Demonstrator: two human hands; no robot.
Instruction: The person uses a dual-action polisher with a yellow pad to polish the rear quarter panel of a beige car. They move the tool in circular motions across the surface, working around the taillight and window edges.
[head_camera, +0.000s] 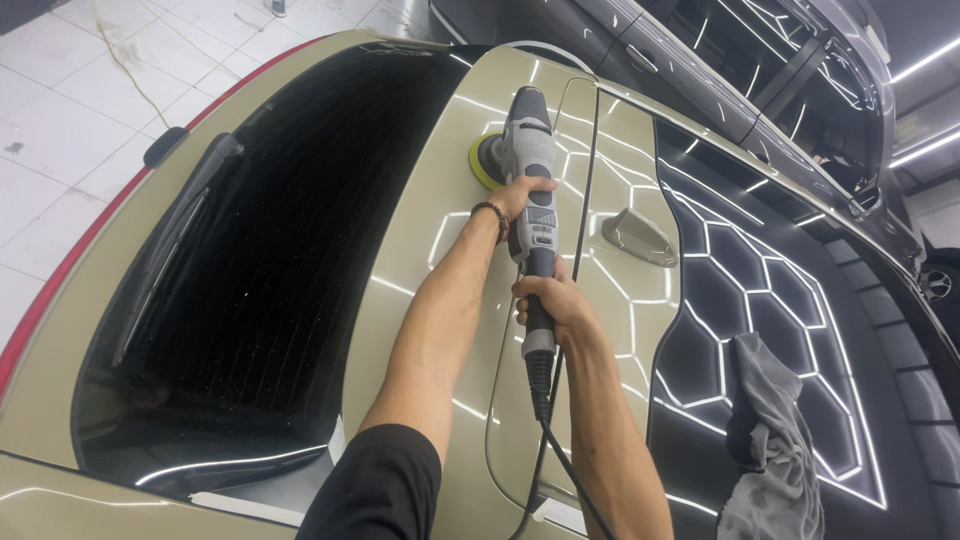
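Observation:
A grey and black electric polisher (530, 170) with a yellow foam pad (484, 162) rests against the beige roof panel (440, 260) of a car. My left hand (520, 195) grips the polisher's body just behind the head; a dark bead bracelet sits on that wrist. My right hand (552, 305) wraps the black rear handle, from which a black cord (560, 450) hangs down. The pad touches the paint near the rear window's top edge.
The dark rear window (270, 270) with its wiper (165, 260) lies to the left. A shark-fin antenna (638, 238) and a black glass roof (760, 320) lie to the right, with a grey cloth (775, 450) on the glass. A dark car (760, 70) stands beyond.

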